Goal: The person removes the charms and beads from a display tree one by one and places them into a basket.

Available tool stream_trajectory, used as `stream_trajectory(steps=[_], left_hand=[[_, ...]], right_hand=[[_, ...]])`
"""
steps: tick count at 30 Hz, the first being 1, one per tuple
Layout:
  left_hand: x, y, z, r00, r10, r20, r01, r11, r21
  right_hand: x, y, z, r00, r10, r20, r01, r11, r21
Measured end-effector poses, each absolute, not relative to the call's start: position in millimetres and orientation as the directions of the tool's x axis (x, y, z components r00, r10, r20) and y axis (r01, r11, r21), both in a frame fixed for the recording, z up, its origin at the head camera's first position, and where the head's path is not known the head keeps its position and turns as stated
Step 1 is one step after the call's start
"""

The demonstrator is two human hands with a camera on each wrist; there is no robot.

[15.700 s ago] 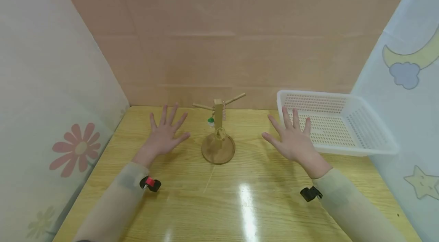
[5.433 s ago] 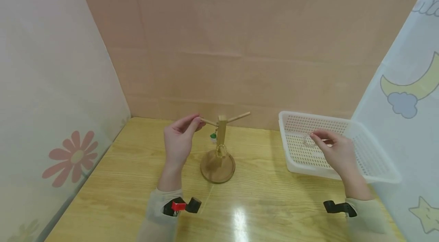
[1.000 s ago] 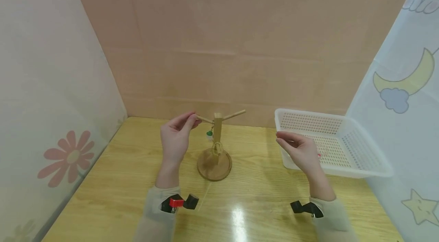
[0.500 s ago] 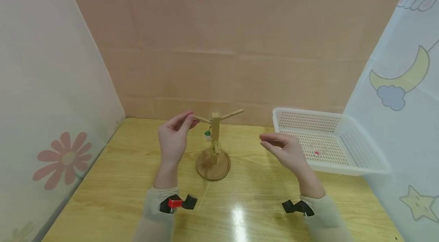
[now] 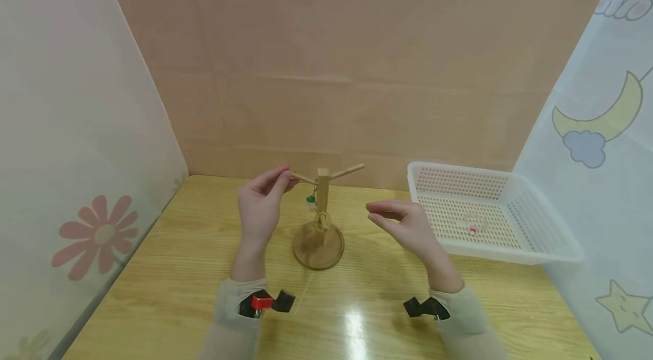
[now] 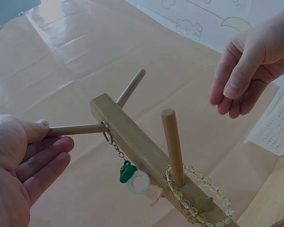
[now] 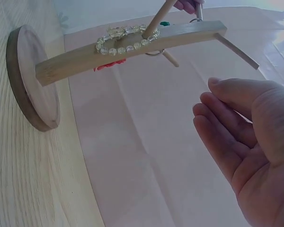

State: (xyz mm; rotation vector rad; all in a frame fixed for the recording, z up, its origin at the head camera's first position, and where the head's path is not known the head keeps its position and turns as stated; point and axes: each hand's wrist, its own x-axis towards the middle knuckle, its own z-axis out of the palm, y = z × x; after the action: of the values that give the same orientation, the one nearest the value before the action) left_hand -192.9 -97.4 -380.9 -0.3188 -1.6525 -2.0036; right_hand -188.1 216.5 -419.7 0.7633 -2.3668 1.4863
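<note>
My left hand [image 5: 260, 207] pinches the tip of the left peg [image 6: 78, 129] of a wooden peg stand [image 5: 322, 195] between thumb and fingers. A keychain with a green-and-white charm [image 6: 128, 172] hangs from that peg by its metal ring. Lower on the post, a yellowish clear bead bracelet [image 6: 199, 203] hangs round the front peg [image 6: 173, 146]. My right hand [image 5: 408, 227] hovers between stand and basket, fingers bent loosely, thumb apart from them in the right wrist view, holding nothing. The upper right peg [image 7: 236, 50] is bare.
A white perforated basket [image 5: 553, 249] stands at the right, holding a pale bead bracelet with a red charm [image 5: 473, 230]. Behind the post, a red item [image 7: 110, 65] and a ringed lower peg [image 7: 170, 58] show. Cloth walls stand at the back and both sides.
The pink bracelet seen earlier on the upper right peg is gone from there. My right hand held a bracelet over the basket, released it inside and moved left. My left hand keeps its pinch.
</note>
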Motion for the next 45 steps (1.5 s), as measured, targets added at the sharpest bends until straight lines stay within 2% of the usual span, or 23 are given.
stream_trajectory(steps=[14,25,45], left_hand=[[-193,-97,-382,-0.836,-0.233,0.498,0.534,-0.13,0.836],[-193,-99,-378,-0.831,-0.231,0.507,0.542,-0.125,0.831],[-190,-100,-380,-0.835,-0.239,0.495,0.535,-0.145,0.832]], right_hand=[[-196,180,-412,-0.839,-0.362,0.406,-0.526,0.349,-0.776],[-203,150,-412,-0.864,-0.37,0.341,-0.463,0.318,-0.827],[-199,140,-423,-0.864,-0.376,0.336,-0.462,0.326,-0.825]])
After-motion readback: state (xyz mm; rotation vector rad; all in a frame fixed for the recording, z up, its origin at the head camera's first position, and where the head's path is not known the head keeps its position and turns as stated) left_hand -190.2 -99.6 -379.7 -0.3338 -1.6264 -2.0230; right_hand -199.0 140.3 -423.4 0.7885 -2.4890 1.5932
